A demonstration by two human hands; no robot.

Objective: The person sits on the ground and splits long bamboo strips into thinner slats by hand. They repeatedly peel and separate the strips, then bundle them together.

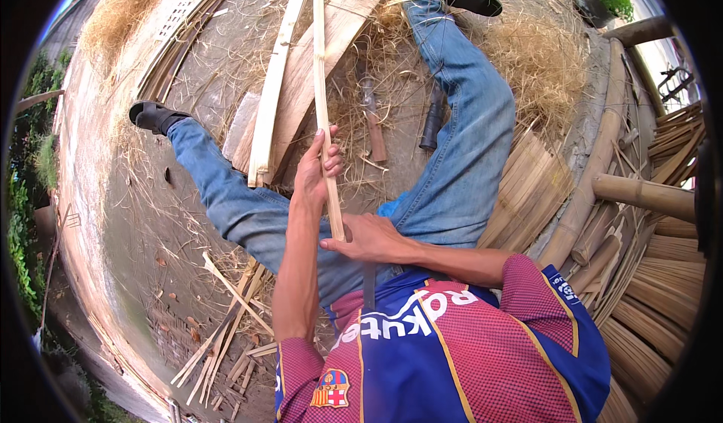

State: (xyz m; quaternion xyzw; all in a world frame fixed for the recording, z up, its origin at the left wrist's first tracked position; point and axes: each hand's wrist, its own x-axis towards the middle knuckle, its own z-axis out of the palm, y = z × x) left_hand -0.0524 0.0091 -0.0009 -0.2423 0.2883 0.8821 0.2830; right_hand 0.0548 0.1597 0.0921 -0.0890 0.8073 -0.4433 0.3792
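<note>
A long pale bamboo strip (324, 99) runs from between my legs up past the far edge of the view. My left hand (318, 168) is closed around it partway along. At the strip's near end is my right hand (365, 236), its thumb beside the end and its other fingers partly hidden behind; it grips that end. Just left of the strip, a wider split bamboo piece (273, 99) leans over a thick wooden plank (331, 41). To the right on the ground lie a tool with a wooden handle (375, 133) and a dark cylindrical handle (431, 122).
Curly shavings (538, 58) cover the ground at far right and far left. Flat bamboo slats (527, 186) lie beside my right leg. A bamboo pole frame (644, 197) and bundled strips (655, 287) line the right side. Loose offcuts (233, 333) lie at near left.
</note>
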